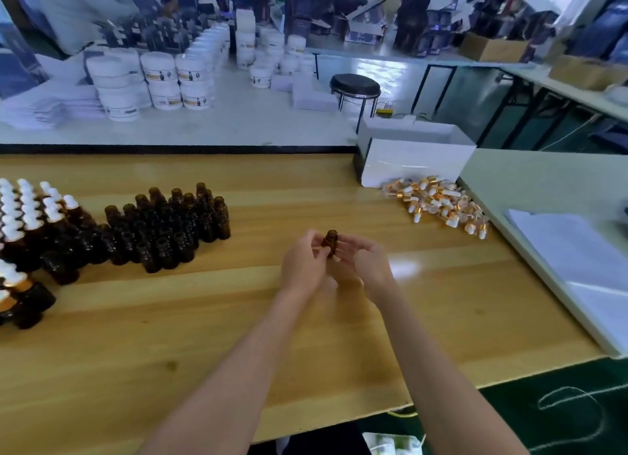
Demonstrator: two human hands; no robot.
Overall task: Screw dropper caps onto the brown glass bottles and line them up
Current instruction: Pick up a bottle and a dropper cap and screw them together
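With left hand (305, 265) and right hand (371, 268), pinching one open-topped brown bottle (330, 242), upright between the fingertips, above the wooden table (204, 318). Labels on far white jars (159, 81): too blurry to read.

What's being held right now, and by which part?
An uncapped brown bottle, gripped around its body below the open neck by the left hand and right hand.

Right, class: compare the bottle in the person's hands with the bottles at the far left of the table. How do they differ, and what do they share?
The held bottle has an open neck; the far-left bottles wear white dropper caps. The held bottle is gripped between left hand and right hand; the far-left bottles stand in rows on the table. Both are brown glass.
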